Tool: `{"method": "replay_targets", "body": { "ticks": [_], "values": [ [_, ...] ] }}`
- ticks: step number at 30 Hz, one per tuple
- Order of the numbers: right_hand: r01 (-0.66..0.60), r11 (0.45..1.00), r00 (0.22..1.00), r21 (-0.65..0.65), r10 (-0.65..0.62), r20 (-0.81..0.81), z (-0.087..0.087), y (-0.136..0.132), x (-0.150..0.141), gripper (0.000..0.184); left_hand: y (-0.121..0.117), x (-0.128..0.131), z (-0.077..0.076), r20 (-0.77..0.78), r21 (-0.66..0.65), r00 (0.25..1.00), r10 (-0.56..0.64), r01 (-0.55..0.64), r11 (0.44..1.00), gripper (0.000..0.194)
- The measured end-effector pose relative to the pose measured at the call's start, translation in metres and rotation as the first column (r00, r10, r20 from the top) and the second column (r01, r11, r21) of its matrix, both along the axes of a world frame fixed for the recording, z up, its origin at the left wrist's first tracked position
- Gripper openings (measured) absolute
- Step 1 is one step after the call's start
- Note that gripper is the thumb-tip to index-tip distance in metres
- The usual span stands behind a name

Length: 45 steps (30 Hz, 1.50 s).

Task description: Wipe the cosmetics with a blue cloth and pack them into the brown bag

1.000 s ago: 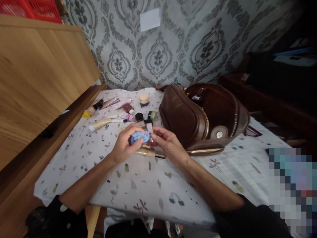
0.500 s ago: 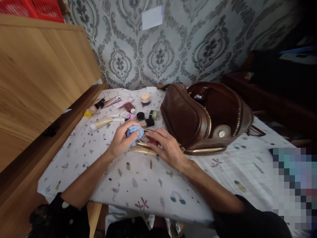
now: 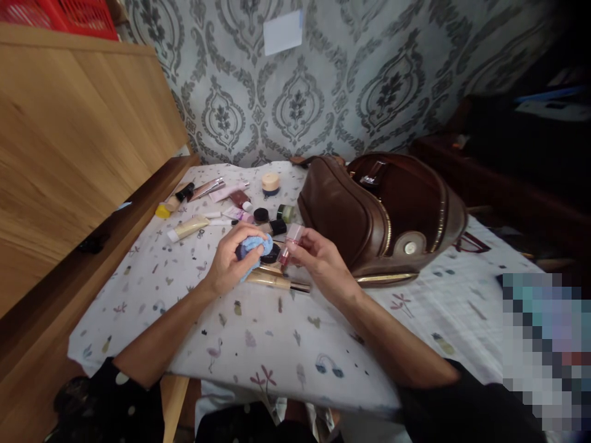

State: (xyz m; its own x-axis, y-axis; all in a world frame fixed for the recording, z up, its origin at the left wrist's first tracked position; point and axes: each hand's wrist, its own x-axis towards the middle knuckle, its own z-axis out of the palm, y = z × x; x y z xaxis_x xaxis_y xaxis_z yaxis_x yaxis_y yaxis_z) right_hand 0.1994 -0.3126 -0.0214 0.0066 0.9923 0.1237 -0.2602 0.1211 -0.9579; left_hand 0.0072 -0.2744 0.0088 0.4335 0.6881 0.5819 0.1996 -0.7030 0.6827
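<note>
Blue cloth (image 3: 255, 246) is bunched in the left hand's (image 3: 229, 255) grip while the right hand (image 3: 323, 257) pinches a small pink bottle (image 3: 293, 234) above the desk (image 3: 281, 344), apparently for wiping, so the next move calls for bringing cloth and bottle together.

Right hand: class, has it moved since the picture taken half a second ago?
Yes. Against the brown bag, the right hand has shifted slightly right and upward in the picture.
</note>
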Motion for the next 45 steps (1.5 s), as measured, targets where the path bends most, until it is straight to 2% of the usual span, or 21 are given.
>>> {"method": "replay_targets", "body": {
  "ticks": [3,7,11,14,16,20,21,23,25,27,29,32,36,40,42,45],
  "values": [
    [0.014,0.999,0.98,-0.048,-0.023,-0.195,0.003,0.001,0.0,0.045,-0.002,0.001,-0.001,0.004,0.011,1.0,-0.007,0.007,1.0,0.012],
    [0.008,0.995,0.937,-0.099,-0.042,-0.348,0.002,0.001,0.0,0.052,-0.004,0.002,-0.003,-0.012,0.081,0.999,-0.038,0.039,0.996,0.012],
    [-0.061,0.986,0.915,-0.155,-0.007,-0.403,0.002,0.0,0.0,0.045,-0.005,0.004,-0.007,-0.054,0.142,0.998,-0.027,0.035,0.989,0.012],
    [-0.077,0.987,0.927,-0.138,0.02,-0.375,0.002,0.0,-0.002,0.045,-0.007,0.004,-0.009,-0.029,0.027,1.0,0.011,-0.011,1.0,0.012],
    [-0.041,0.995,0.941,-0.095,0.006,-0.34,0.002,-0.001,-0.003,0.047,-0.008,0.003,-0.01,-0.027,-0.114,0.999,0.032,-0.035,0.993,0.016],
    [0.023,0.998,0.982,0.06,-0.012,-0.186,-0.001,-0.003,-0.006,0.053,-0.009,0.004,-0.01,0.023,-0.344,0.998,0.066,-0.054,0.937,0.024],
    [0.028,0.994,0.992,0.108,-0.014,-0.126,-0.002,-0.004,-0.006,0.055,-0.009,0.004,-0.01,0.055,-0.413,0.996,0.064,-0.035,0.91,0.027],
    [0.034,0.982,0.999,0.185,-0.04,0.029,-0.001,-0.008,-0.005,0.056,-0.008,0.007,-0.01,0.126,-0.57,0.989,0.073,0.012,0.821,0.032],
    [0.052,0.958,0.969,0.281,-0.116,0.217,0.001,-0.013,-0.004,0.052,-0.007,0.011,-0.01,0.186,-0.685,0.977,0.105,0.053,0.727,0.038],
    [0.047,0.913,0.904,0.405,-0.212,0.372,0.004,-0.019,-0.004,0.047,-0.005,0.014,-0.01,0.229,-0.746,0.965,0.13,0.088,0.66,0.043],
    [0.001,0.868,0.85,0.497,-0.263,0.457,0.007,-0.023,-0.004,0.044,-0.003,0.016,-0.011,0.257,-0.786,0.955,0.152,0.114,0.608,0.045],
    [-0.083,0.835,0.811,0.544,-0.261,0.524,0.01,-0.026,-0.002,0.043,-0.001,0.017,-0.014,0.282,-0.825,0.936,0.212,0.124,0.551,0.049],
    [-0.15,0.824,0.758,0.546,-0.259,0.598,0.014,-0.033,0.004,0.04,0.009,0.013,-0.016,0.273,-0.848,0.934,0.229,0.121,0.516,0.05],
    [-0.209,0.83,0.705,0.518,-0.239,0.668,0.017,-0.041,0.014,0.039,0.022,0.008,-0.021,0.183,-0.872,0.964,0.192,0.069,0.485,0.048],
    [-0.219,0.825,0.702,0.522,-0.238,0.671,0.018,-0.044,0.017,0.04,0.024,0.008,-0.023,0.156,-0.865,0.97,0.187,0.043,0.499,0.049],
    [-0.207,0.825,0.739,0.526,-0.22,0.637,0.024,-0.048,0.023,0.04,0.017,0.012,-0.024,0.158,-0.847,0.965,0.207,0.025,0.531,0.047]
  ]
}}
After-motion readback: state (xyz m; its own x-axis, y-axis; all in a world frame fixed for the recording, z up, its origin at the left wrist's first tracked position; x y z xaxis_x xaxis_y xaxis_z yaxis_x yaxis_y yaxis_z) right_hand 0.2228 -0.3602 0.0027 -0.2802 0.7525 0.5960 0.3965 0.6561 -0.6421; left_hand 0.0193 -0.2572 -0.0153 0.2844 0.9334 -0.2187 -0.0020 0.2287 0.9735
